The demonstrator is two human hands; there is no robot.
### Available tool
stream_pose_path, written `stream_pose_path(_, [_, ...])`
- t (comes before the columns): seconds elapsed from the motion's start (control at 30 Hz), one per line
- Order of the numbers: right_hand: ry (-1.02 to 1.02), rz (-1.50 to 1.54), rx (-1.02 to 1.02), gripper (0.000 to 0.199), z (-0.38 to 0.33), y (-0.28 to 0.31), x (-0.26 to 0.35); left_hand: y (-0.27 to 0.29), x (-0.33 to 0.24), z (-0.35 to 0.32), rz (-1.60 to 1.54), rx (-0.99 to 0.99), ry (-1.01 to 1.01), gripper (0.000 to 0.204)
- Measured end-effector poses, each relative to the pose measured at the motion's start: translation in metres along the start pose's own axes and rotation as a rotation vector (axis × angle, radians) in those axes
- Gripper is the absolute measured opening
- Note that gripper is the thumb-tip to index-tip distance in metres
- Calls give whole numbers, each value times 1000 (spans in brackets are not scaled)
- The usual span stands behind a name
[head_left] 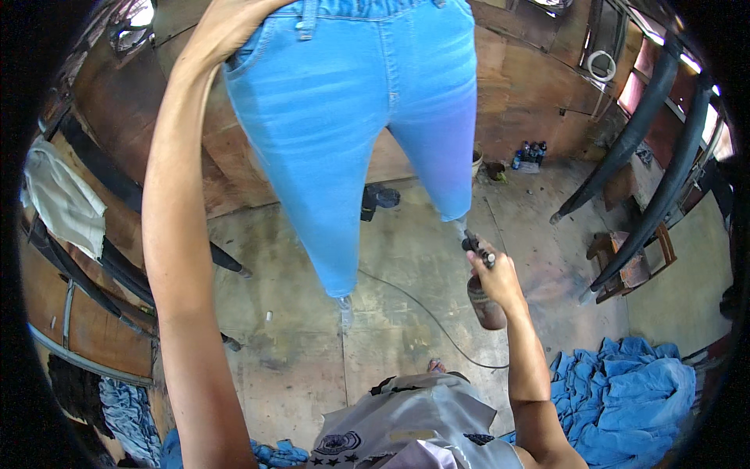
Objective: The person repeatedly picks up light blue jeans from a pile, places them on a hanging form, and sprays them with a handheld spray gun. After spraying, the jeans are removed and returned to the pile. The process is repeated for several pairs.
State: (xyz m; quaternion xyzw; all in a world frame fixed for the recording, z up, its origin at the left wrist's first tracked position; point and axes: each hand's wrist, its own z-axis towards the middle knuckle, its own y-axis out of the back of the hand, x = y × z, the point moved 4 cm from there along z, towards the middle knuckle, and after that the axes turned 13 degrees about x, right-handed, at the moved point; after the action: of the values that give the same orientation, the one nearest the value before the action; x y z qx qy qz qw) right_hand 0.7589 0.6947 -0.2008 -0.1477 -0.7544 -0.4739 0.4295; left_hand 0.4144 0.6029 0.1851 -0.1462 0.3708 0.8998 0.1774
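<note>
- a pair of light blue jeans (351, 117) is held up in the upper middle of the view, legs hanging down over the concrete floor (406, 258); a purple tint is seen on the lower part of the right-side leg.
- the left hand (226, 27) is raised to the waistband at the pocket corner; the fingers are hidden behind the denim and cut by the upper edge, so whether they are spread or pinching cannot be told.
- a spray gun (478, 252) is held in the right hand (494, 275), just below and beside the hem of the right-side leg; the fingers are wrapped closed around its grip.
- a brown cup (486, 306) hangs under the gun; its contents cannot be seen.
- a thin dark hose (426, 313) is laid across the floor toward the gun.
- a few small bottles (530, 154) with coloured caps are grouped at the foot of the wooden wall; their labels are too small to make out.
- a pile of blue garments (633, 391) is heaped at the lower right.
- a wooden stool (629, 262) is partly hidden behind dark poles at the right.
- a pale cloth (62, 199) is hung at the left edge.
</note>
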Motion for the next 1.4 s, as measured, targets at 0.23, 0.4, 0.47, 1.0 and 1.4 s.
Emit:
stream_pose_path(0.23, [497,553,-22,49,-71,-8,102,-4,-2,7,-67,-14,-96,128])
stream_pose_path(0.4, [590,687,-175,28,-98,-32,127,-10,2,10,-134,44,-46,131])
stream_pose_path(0.47, [454,674,-154,23,-90,-52,114,-9,-4,8,-80,-28,-107,125])
stream_pose_path(1.0, [567,628,-271,52,-144,-74,160,-27,-31,-5,174,-191,213,144])
stream_pose_path(1.4, [51,121,218,44,-80,-146,9,-10,21,13,181,-42,28,151])
